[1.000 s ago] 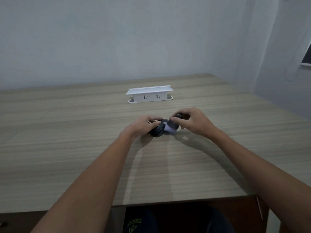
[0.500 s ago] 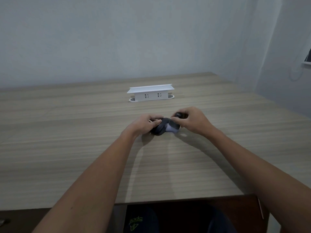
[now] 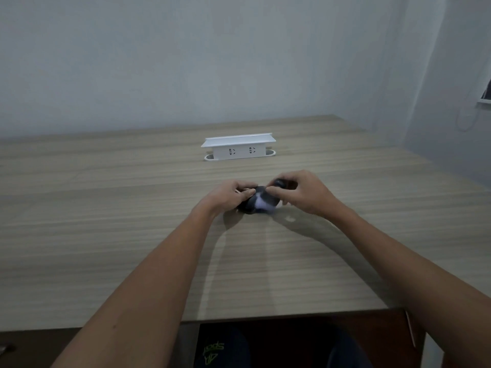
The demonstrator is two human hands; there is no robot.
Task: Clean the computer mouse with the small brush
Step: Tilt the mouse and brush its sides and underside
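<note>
Two hands (image 3: 268,193) on dark mouse (image 3: 256,203)

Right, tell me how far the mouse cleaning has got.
Done: the left hand steadies the dark computer mouse on the wooden desk. In hand: the right hand works a small dark item, likely the brush, at the mouse's top. Left: how much is clean cannot be told.

Matt wood grain, smooth plastics

The worktop (image 3: 106,208) looks like pale, streaked wood-grain laminate with a dull sheen; the socket block (image 3: 238,146) is smooth white plastic; the mouse (image 3: 256,204) appears dark, smooth plastic with a faint gloss.
</note>
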